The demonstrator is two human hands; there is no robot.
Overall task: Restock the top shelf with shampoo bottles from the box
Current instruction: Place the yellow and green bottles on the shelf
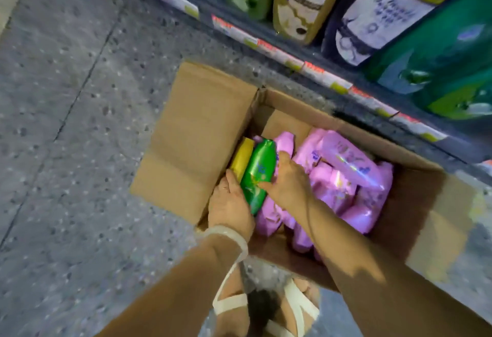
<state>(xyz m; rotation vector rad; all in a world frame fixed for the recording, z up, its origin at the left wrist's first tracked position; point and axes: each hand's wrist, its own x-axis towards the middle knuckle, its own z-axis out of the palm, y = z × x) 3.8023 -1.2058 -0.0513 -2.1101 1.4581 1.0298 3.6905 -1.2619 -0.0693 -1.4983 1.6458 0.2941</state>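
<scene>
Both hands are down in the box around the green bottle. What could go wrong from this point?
The green bottle is wedged between the yellow bottle and the pink bottles; pulling it could drag neighbours along. The left hand and right hand touch only its sides, so it might slip.

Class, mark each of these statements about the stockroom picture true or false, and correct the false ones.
1. Both hands are on the green bottle. True: the left hand and the right hand touch it.
2. Most packs in the box are pink. True.
3. The yellow bottle lies right of the green one. False: it lies on its left, by the box wall.
4. The box sits on a shelf. False: it stands on the floor, in front of the shelf.
5. The box flaps are shut. False: they are open.
</scene>
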